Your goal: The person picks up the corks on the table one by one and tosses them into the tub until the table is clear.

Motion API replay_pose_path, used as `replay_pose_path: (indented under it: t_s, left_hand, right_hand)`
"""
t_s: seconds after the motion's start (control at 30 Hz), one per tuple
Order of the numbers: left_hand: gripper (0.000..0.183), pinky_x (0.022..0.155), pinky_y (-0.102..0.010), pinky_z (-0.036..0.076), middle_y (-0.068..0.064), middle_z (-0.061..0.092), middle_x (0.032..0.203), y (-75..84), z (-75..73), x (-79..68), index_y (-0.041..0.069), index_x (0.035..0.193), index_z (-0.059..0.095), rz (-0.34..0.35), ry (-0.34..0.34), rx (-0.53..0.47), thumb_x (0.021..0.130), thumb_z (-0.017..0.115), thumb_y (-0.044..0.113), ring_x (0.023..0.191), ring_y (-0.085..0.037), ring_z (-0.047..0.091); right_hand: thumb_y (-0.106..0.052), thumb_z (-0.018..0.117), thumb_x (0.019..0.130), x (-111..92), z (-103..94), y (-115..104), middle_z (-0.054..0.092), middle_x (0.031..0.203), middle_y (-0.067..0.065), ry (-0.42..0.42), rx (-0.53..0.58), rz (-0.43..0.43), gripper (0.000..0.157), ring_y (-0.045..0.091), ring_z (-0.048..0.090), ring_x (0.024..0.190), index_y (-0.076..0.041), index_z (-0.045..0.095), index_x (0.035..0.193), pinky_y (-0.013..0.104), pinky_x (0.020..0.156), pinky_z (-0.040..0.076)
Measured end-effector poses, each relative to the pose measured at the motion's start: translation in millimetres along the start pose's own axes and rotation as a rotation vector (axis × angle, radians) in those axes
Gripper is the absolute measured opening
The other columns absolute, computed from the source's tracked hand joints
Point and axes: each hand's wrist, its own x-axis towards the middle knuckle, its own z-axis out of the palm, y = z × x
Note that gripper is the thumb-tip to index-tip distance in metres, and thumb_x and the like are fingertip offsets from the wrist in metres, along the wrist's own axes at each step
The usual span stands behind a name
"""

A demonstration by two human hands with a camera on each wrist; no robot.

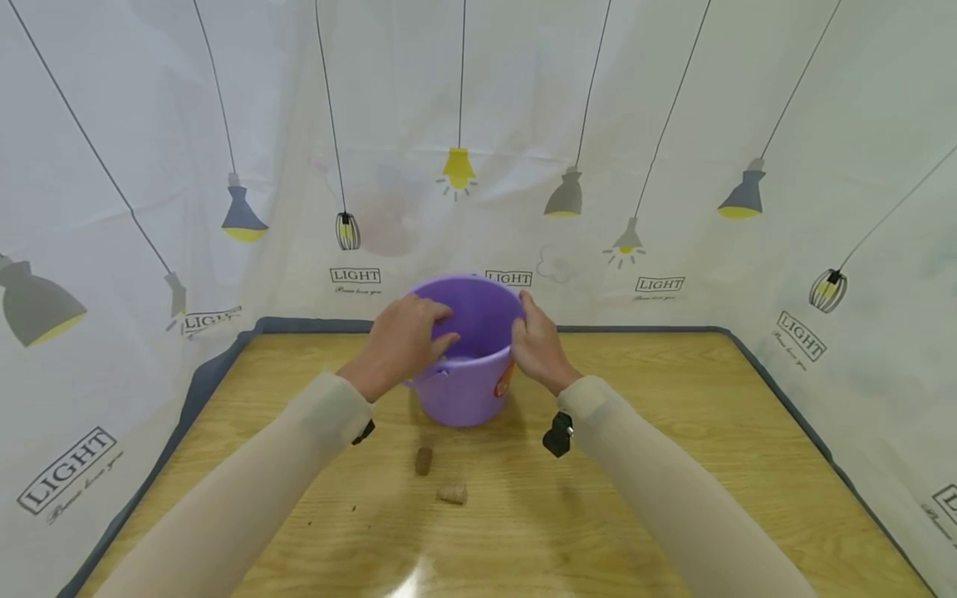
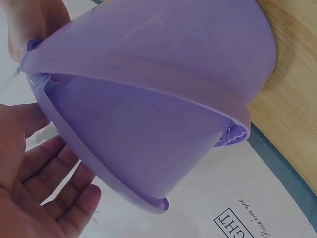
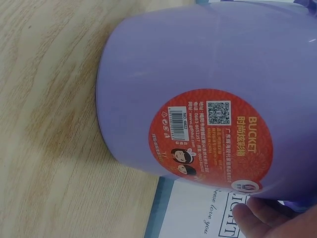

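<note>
A purple plastic bucket (image 1: 463, 394) stands on the wooden table, its mouth tipped toward me in the head view. My right hand (image 1: 540, 347) grips the right side of its rim, thumb up; in the right wrist view, fingertips (image 3: 262, 213) show beside the red label (image 3: 210, 141). Over the left rim, my left hand (image 1: 404, 340) reaches across the mouth with thumb and fingers apart. The left wrist view shows its fingers (image 2: 74, 198) loosely bent right at the rim, pinching nothing. The bucket's handle (image 2: 143, 79) hangs across its side. The bucket's bottom inside is mostly hidden.
Two small brown cork-like pieces, a darker one (image 1: 424, 461) and a lighter one (image 1: 452, 494), lie on the table (image 1: 658, 465) in front of the bucket. A few dark crumbs are to their left. White lamp-print cloth (image 1: 478, 241) walls the back and sides.
</note>
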Motion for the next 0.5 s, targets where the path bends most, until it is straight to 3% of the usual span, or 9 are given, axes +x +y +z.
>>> replay_pose_path:
  t_s: [0.5]
  left_hand:
    - [0.041,0.094,-0.047,0.056,-0.013,0.075,0.113,0.4,-6.2,-19.4,0.003,0.116,0.075,0.065,0.158,-0.004,0.089,0.08,0.033,0.107,-0.032,0.068]
  right_hand:
    - [-0.015,0.029,0.106,0,-0.7,0,0.021,0.168,0.02,-0.006,0.013,0.005,0.061,0.03,0.019,0.155,0.002,0.013,0.163,0.043,0.126,0.018]
